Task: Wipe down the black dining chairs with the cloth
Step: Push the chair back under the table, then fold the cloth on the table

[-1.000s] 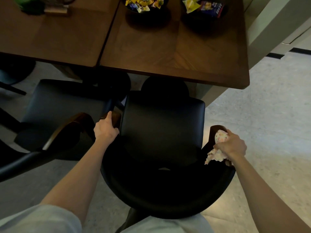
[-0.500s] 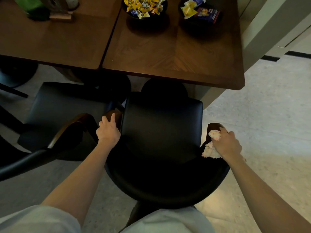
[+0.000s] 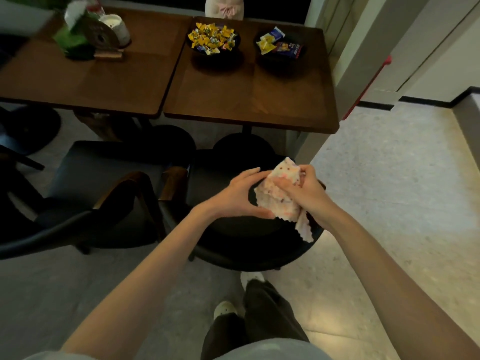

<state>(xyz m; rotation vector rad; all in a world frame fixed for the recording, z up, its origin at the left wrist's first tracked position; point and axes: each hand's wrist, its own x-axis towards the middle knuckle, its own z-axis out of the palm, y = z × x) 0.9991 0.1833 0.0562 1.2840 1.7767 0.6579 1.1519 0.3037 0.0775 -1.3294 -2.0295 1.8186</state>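
Note:
A pale spotted cloth (image 3: 279, 197) hangs bunched in the air above the seat of a black dining chair (image 3: 220, 235) with wooden arm ends. My right hand (image 3: 302, 189) grips the cloth from the right, fingers curled into it. My left hand (image 3: 237, 194) holds its left side, thumb under the lower edge and fingers along the top. A second black chair (image 3: 104, 172) stands just left of the first, its curved wooden arm close beside it.
Two brown wooden tables (image 3: 246, 100) stand beyond the chairs, holding two dark bowls of wrapped sweets (image 3: 213, 44) and a green plant with a cup (image 3: 91, 35). Pale tiled floor (image 3: 389, 190) opens to the right. My feet (image 3: 239, 294) stand behind the chair.
Both hands left the chair's arm ends and came together over the seat. The left hand now holds the cloth too. The view has pulled back and up.

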